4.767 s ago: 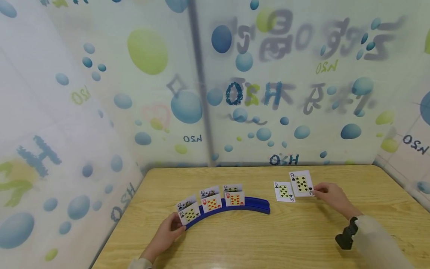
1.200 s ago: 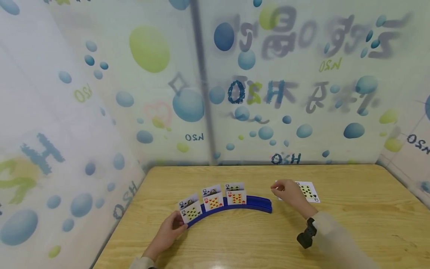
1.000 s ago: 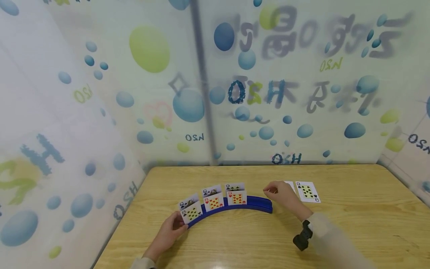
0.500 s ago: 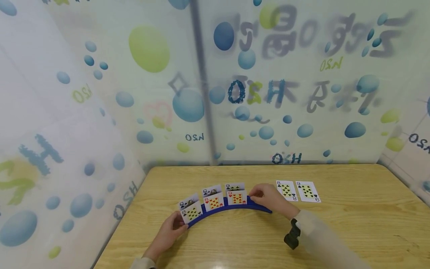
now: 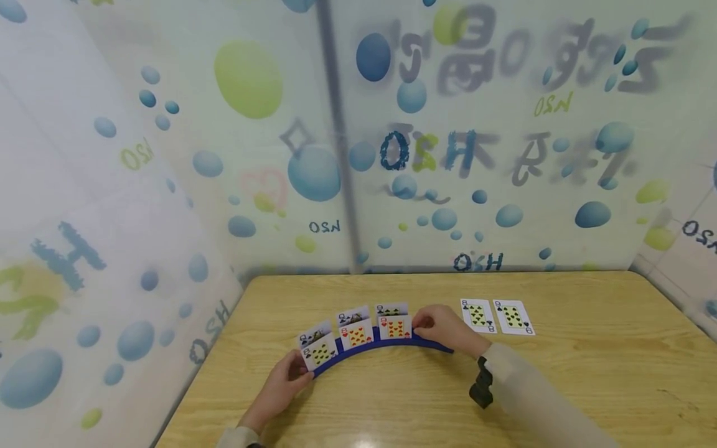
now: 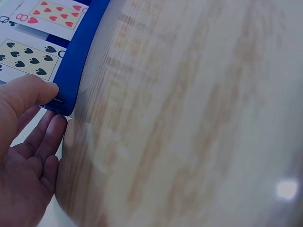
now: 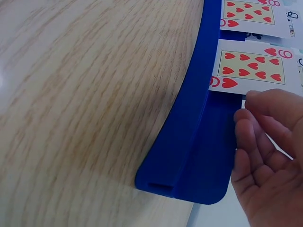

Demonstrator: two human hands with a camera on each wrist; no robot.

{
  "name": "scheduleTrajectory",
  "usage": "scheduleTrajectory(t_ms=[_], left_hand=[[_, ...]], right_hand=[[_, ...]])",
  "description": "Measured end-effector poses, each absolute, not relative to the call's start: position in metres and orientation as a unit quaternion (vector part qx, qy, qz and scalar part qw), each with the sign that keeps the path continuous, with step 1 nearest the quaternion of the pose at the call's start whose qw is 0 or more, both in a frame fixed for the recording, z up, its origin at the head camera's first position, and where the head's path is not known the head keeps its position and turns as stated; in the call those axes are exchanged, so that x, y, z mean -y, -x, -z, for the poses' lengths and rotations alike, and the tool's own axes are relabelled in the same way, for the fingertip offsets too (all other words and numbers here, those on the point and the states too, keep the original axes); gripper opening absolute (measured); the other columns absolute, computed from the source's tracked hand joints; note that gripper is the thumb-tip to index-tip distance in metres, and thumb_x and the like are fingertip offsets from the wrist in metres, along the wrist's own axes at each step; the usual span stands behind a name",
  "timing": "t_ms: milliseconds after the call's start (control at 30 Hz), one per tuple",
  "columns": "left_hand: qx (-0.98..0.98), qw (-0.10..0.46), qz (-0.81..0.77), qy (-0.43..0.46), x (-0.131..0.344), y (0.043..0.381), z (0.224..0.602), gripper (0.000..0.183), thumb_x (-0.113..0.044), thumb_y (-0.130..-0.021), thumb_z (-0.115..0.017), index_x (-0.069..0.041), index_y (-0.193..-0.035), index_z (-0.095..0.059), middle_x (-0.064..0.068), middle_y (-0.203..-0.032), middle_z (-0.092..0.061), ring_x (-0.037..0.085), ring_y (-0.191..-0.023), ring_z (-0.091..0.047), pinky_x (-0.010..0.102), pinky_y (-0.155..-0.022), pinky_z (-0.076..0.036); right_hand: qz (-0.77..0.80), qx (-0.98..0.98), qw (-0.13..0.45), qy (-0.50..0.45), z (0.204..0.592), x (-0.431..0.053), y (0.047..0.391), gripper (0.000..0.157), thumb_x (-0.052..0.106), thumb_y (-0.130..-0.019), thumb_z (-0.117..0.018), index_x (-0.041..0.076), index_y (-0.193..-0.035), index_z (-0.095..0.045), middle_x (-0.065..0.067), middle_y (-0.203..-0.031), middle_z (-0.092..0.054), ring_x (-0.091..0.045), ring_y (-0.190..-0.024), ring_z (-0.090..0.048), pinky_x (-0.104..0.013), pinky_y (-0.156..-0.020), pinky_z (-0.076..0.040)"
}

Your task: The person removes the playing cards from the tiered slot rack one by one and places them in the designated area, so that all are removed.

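Observation:
A curved blue card holder (image 5: 431,344) stands on the table with playing cards in two rows. Its front row shows an eight of spades (image 5: 320,353), an eight of hearts (image 5: 356,337) and a nine of hearts (image 5: 395,328). Behind them, two queens (image 5: 351,318) and a black nine (image 5: 392,309) are partly covered. My left hand (image 5: 280,384) grips the holder's left end, thumb in front by the eight of spades. With curled fingers, my right hand (image 5: 447,330) grips the holder's back edge, its thumb tip (image 7: 252,98) close beside the nine of hearts.
An eight of clubs (image 5: 478,316) and a nine of spades (image 5: 513,317) lie face up side by side, right of the holder. The wooden table (image 5: 582,348) meets a patterned wall (image 5: 504,155) at the back. A black strap device (image 5: 482,384) sits on my right wrist.
The nine of spades, earlier in my right hand, now lies beside the eight of clubs. My right hand has moved left to the holder's edge by the nine of hearts. My left hand stayed put.

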State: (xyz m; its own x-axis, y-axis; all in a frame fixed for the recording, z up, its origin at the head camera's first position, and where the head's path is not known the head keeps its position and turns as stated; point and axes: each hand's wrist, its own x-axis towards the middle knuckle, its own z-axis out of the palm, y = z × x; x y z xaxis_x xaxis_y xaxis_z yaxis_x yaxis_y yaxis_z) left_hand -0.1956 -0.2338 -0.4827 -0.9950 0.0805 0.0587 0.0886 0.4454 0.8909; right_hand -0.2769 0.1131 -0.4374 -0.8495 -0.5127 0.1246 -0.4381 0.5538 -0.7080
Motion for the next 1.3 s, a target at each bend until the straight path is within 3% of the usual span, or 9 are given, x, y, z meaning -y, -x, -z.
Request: scheduleTrajectory(t_ms=[867,1300], left_hand=[[0.856,0.000,0.515,0.042,0.232,0.193,0.478,0.028,0.001,-0.080,-0.066,0.004,-0.104,-0.052,0.008,-0.095,-0.058,0.019,-0.088,-0.055,0.026,-0.077,-0.047],[0.857,0.000,0.514,0.046,0.234,0.196,0.481,0.028,0.000,-0.081,-0.065,0.003,-0.105,-0.053,0.008,-0.095,-0.058,0.020,-0.089,-0.054,0.026,-0.078,-0.047]], right_hand=[[0.336,-0.909,0.002,0.247,0.448,-0.099,0.276,0.011,0.006,-0.075,-0.073,0.009,-0.071,-0.063,0.002,-0.071,-0.048,-0.011,-0.063,-0.045,-0.022,-0.054,-0.041],[0.358,-0.897,0.016,0.258,0.443,-0.105,0.273,0.007,0.007,-0.080,-0.069,0.009,-0.080,-0.062,0.003,-0.077,-0.053,-0.010,-0.069,-0.049,-0.024,-0.060,-0.044]])
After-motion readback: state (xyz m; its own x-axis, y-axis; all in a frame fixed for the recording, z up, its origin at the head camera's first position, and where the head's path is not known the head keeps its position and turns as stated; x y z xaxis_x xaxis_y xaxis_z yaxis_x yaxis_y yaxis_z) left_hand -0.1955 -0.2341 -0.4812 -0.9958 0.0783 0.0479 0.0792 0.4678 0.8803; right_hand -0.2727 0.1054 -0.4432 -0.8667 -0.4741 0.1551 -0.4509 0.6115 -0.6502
